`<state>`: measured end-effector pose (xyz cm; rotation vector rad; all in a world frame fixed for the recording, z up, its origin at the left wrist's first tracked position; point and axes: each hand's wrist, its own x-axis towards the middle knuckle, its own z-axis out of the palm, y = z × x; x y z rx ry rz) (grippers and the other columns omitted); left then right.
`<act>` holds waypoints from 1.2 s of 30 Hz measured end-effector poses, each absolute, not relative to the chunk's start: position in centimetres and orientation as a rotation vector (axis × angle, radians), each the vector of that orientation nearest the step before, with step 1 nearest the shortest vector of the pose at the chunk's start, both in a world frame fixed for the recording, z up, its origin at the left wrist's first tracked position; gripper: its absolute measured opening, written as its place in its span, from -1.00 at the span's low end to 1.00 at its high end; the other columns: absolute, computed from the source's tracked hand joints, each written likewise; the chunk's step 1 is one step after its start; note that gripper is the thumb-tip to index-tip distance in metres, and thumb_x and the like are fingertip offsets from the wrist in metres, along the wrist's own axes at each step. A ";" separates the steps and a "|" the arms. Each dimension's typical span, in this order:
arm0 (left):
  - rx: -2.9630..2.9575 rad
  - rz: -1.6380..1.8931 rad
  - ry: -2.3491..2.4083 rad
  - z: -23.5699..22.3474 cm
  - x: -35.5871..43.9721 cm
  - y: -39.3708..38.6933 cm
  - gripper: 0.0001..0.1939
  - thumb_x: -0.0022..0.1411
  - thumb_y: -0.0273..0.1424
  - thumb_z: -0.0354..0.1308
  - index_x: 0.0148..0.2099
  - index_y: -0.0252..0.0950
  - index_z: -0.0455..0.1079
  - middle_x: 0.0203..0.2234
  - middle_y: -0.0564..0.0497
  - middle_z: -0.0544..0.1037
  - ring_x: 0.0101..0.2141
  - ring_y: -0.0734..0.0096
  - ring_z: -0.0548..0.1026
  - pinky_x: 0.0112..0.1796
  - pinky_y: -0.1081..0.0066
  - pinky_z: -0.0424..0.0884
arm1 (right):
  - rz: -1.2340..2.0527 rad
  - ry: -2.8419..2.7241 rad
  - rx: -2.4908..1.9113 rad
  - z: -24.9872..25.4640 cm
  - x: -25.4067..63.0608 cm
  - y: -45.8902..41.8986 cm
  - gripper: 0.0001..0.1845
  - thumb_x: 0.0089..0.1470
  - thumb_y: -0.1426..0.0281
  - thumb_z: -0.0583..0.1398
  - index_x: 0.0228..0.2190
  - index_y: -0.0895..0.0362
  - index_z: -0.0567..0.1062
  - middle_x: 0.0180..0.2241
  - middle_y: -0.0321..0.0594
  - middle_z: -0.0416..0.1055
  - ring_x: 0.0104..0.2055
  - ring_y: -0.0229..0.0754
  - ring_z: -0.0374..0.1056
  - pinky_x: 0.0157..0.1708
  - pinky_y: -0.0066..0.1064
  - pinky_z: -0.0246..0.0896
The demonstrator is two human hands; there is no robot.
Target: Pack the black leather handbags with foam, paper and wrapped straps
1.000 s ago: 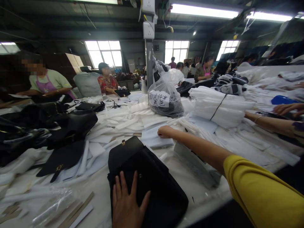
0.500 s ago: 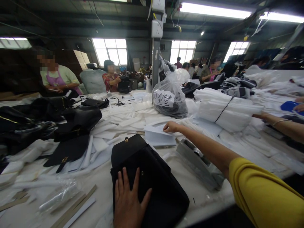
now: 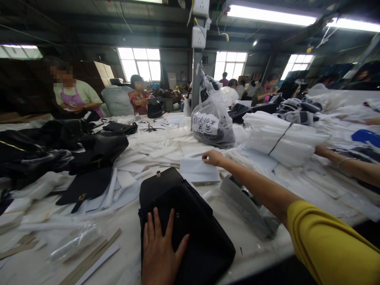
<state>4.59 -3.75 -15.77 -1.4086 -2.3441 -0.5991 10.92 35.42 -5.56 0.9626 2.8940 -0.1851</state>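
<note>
A black backpack-style bag (image 3: pixel 198 233) lies on the table in front of me, its flap with a small gold clasp turned towards the far side. My left hand (image 3: pixel 162 245) rests flat on it with fingers spread. Beyond the bag, my right hand (image 3: pixel 213 157) is stretched out with thumb and fingers pinched at the upper edge of a white sheet of paper (image 3: pixel 197 170). This sheet is over a small paper stack. Under my right forearm stands a grey tape dispenser (image 3: pixel 247 208), partly hidden by the arm.
Black bags (image 3: pixel 97 152) are piled at left among white foam sheets. A clear bag with a handwritten label (image 3: pixel 208 122) stands by a post (image 3: pixel 196 75). A tied white bundle (image 3: pixel 282 136) lies at right, near a co-worker's arm (image 3: pixel 341 158). Cardboard strips (image 3: pixel 92 257) lie front left.
My right hand has shifted slightly left, and the paper under it lies differently, its fold gone. My left hand stays on the bag. The co-worker's arm at right has moved slightly.
</note>
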 end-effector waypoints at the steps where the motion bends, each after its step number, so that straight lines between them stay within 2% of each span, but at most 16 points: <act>1: -1.406 -0.598 -2.346 -15.7 4.6 -3.7 -0.28 0.25 -0.10 0.14 0.38 -0.17 0.11 0.43 -0.19 -0.42 0.35 -0.33 -0.10 0.17 -0.19 0.19 | -0.177 2.902 0.993 -5.4 10.8 35.5 -0.68 0.26 0.25 0.18 -0.01 0.13 0.45 0.04 -0.11 0.39 0.00 -0.07 0.38 -0.02 -0.10 0.36; 6: -1.414 -0.606 -2.338 -15.6 4.6 -3.7 -0.27 0.25 -0.10 0.15 0.39 -0.15 0.08 0.43 -0.19 -0.38 0.34 -0.32 -0.08 0.19 -0.19 0.16 | -0.196 2.879 1.100 -4.7 10.3 36.2 -0.66 0.26 0.24 0.18 0.01 0.13 0.43 0.05 -0.10 0.38 -0.01 -0.07 0.39 -0.03 -0.10 0.37; 13: -1.403 -0.640 -2.345 -15.8 4.7 -3.9 -0.23 0.23 -0.12 0.18 0.41 -0.12 0.03 0.43 -0.19 -0.31 0.35 -0.29 -0.09 0.18 -0.18 0.17 | -0.293 2.760 0.973 -4.9 11.5 36.1 -0.67 0.23 0.24 0.20 -0.04 0.16 0.47 0.00 -0.15 0.42 -0.06 -0.06 0.41 -0.10 -0.17 0.41; 25: -1.410 -0.612 -2.360 -15.6 4.7 -3.8 -0.25 0.25 -0.10 0.15 0.40 -0.14 0.05 0.43 -0.19 -0.38 0.35 -0.32 -0.09 0.20 -0.18 0.15 | -0.205 2.872 0.976 -5.8 10.2 34.3 -0.68 0.26 0.26 0.18 -0.01 0.12 0.45 0.04 -0.10 0.39 -0.02 -0.09 0.39 -0.03 -0.11 0.37; 31: -1.404 -0.631 -2.356 -15.6 4.7 -3.9 -0.24 0.24 -0.11 0.16 0.41 -0.13 0.03 0.43 -0.20 -0.38 0.35 -0.29 -0.10 0.20 -0.17 0.15 | -0.375 2.939 1.096 -5.8 9.5 34.6 -0.66 0.25 0.25 0.19 0.01 0.14 0.43 0.03 -0.10 0.39 -0.02 -0.08 0.39 -0.04 -0.10 0.38; 36: -1.407 -0.654 -2.355 -15.6 4.7 -4.0 -0.21 0.23 -0.11 0.19 0.42 -0.11 0.01 0.43 -0.19 -0.30 0.35 -0.28 -0.10 0.20 -0.17 0.15 | -0.613 2.946 1.287 -5.0 9.4 34.5 -0.64 0.25 0.24 0.19 0.01 0.16 0.43 0.02 -0.11 0.40 -0.03 -0.05 0.40 -0.06 -0.11 0.39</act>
